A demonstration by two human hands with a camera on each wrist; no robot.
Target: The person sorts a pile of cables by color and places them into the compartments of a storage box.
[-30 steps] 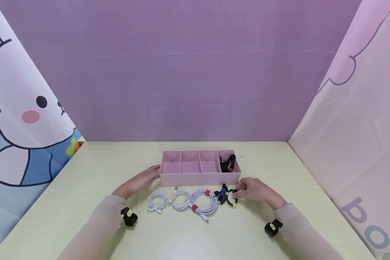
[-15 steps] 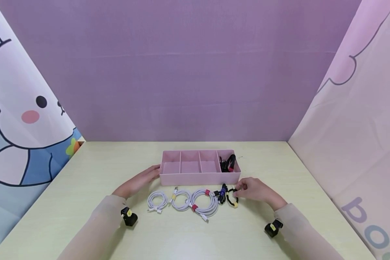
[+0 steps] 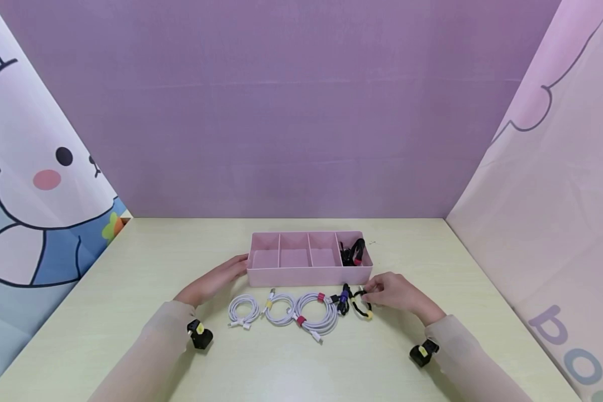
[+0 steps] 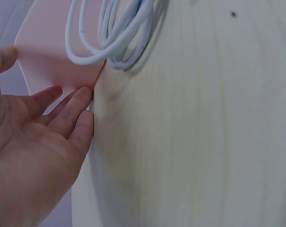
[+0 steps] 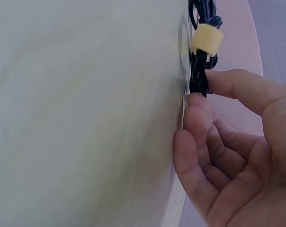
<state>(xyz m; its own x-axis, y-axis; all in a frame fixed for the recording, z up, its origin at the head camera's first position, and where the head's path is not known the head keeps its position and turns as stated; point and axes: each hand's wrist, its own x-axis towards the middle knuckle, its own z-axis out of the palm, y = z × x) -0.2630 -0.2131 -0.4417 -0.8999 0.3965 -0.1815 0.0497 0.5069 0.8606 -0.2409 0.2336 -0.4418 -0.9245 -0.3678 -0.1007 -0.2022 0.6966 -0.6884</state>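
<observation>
My right hand (image 3: 394, 291) pinches a coiled black cable (image 5: 198, 75) with a yellow tie between thumb and index finger, low over the table just in front of the pink box's right end. My left hand (image 3: 213, 280) rests its nearly straight fingers against the left end of the pink divided box (image 3: 309, 277). In the left wrist view, those fingertips (image 4: 81, 101) lie low on the box wall by the tabletop. Beside the held cable lies a black cable with a purple tie (image 3: 344, 300).
Left of the black cables lie a large white cable coil with red ties (image 3: 333, 321), a smaller one with a yellow tie (image 3: 292, 317) and another white coil (image 3: 233, 309). Black cable with a red tie (image 3: 357, 254) sits in the box's rightmost compartment. A purple backdrop (image 3: 301, 111) stands behind.
My right hand has shifted the yellow-tied black cable slightly right, away from the purple-tied one. The left hand and the box have stayed in place.
</observation>
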